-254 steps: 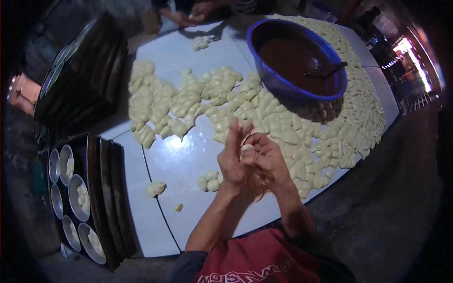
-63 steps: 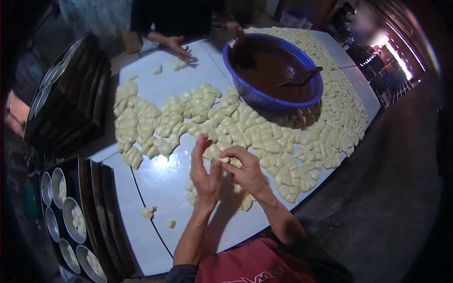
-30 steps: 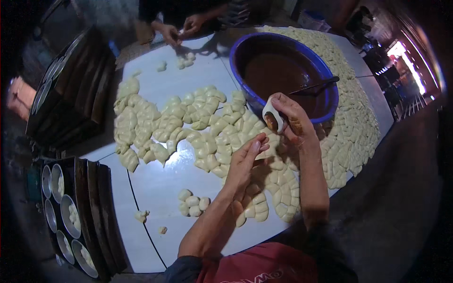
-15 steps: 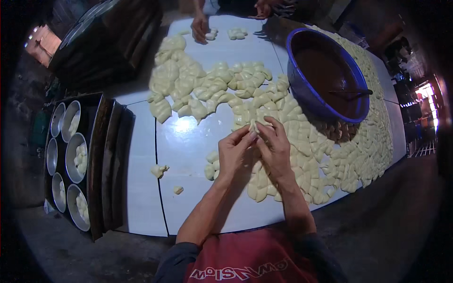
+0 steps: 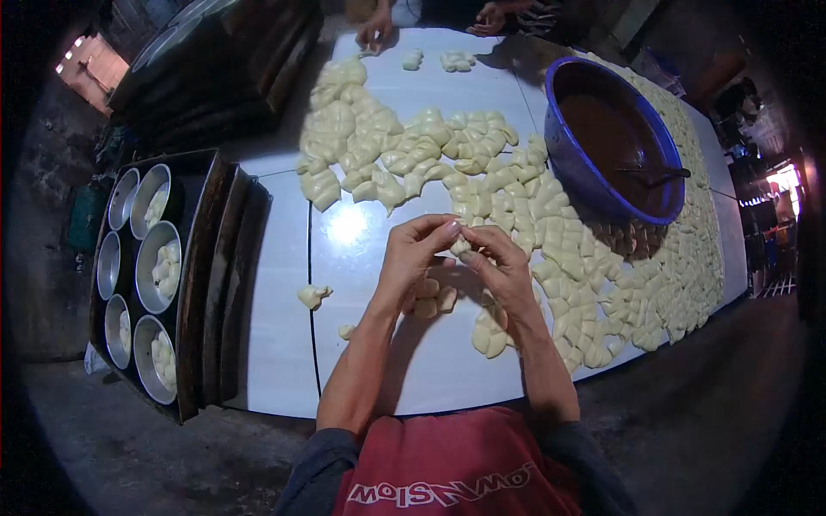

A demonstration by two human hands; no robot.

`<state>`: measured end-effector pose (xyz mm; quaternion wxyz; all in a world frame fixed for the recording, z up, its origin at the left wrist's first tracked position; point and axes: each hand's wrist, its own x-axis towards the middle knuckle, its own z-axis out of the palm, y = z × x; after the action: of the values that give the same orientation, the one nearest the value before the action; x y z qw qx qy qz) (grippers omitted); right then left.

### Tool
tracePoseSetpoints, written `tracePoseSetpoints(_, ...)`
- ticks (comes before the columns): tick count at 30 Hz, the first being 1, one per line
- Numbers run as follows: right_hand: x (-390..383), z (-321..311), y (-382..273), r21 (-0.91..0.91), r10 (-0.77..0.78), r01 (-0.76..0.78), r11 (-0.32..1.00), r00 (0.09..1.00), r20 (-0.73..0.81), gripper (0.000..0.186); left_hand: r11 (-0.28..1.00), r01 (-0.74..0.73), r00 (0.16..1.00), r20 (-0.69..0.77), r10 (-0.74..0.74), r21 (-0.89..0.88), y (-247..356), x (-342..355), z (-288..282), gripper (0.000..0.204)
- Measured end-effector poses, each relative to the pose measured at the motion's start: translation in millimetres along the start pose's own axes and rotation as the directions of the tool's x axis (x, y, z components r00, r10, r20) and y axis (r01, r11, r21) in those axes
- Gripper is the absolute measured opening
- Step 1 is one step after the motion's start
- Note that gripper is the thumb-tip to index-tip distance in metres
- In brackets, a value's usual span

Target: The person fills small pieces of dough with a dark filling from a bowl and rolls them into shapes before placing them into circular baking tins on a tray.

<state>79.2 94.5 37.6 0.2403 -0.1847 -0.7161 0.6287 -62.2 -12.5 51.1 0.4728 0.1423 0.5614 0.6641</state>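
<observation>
Between my fingertips is a small piece of pale dough [image 5: 460, 246], pinched by both hands above the white table [image 5: 361, 245]. My left hand [image 5: 422, 258] closes on it from the left with thumb and fingers. From the other side my right hand [image 5: 502, 262] grips it, thumb and fingers bent. Several small dough lumps [image 5: 426, 307] lie together on the table below my left hand, partly hidden by it. Beyond and to the right spreads a wide layer of cut dough pieces [image 5: 572, 284]. Two loose dough scraps, the larger one [image 5: 314, 297] in view, rest left of my forearm.
A blue basin [image 5: 559, 163] of brown filling with a spoon-like handle in it stands at the right. On the left, a dark tray [image 5: 196, 236] holds several round metal tins [image 5: 158, 267], some with dough. Across the table are another person's hands [image 5: 374, 30] near dough clusters.
My hands have come together around the dough piece, and the lumps beneath them show more. The whole scene has shifted rightward in view. The other person's hand has moved off a dough cluster.
</observation>
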Motion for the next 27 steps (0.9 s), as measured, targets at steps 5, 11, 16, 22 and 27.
tracePoseSetpoints(5, 5, 18, 8, 0.041, -0.140, 0.150, 0.988, 0.972, -0.189, 0.020, 0.988, -0.137, 0.989, 0.073, 0.131, 0.075, -6, -11, -9, 0.029)
tracePoseSetpoints(11, 4, 35, 24, -0.224, -0.344, 0.287, 0.931, 0.896, -0.282, 0.015, 0.995, -0.094, 0.990, 0.108, 0.095, -0.015, -11, -17, -9, 0.024)
tracePoseSetpoints(16, 4, 33, 22, -0.312, -0.113, 0.032, 0.949, 0.963, -0.244, 0.013, 0.984, -0.100, 0.994, 0.062, 0.092, 0.145, -16, -13, -22, 0.027)
tracePoseSetpoints(22, -16, 30, 8, -0.445, -0.377, 0.335, 0.831, 0.926, -0.006, 0.020, 0.949, -0.016, 1.000, 0.012, 0.013, 0.315, -8, -23, -28, 0.039)
tracePoseSetpoints(27, -22, 22, 38, -0.281, 0.160, -0.169, 0.945, 0.986, -0.055, 0.020, 0.589, -0.060, 0.979, -0.067, 0.192, 0.806, -28, -17, -56, 0.044)
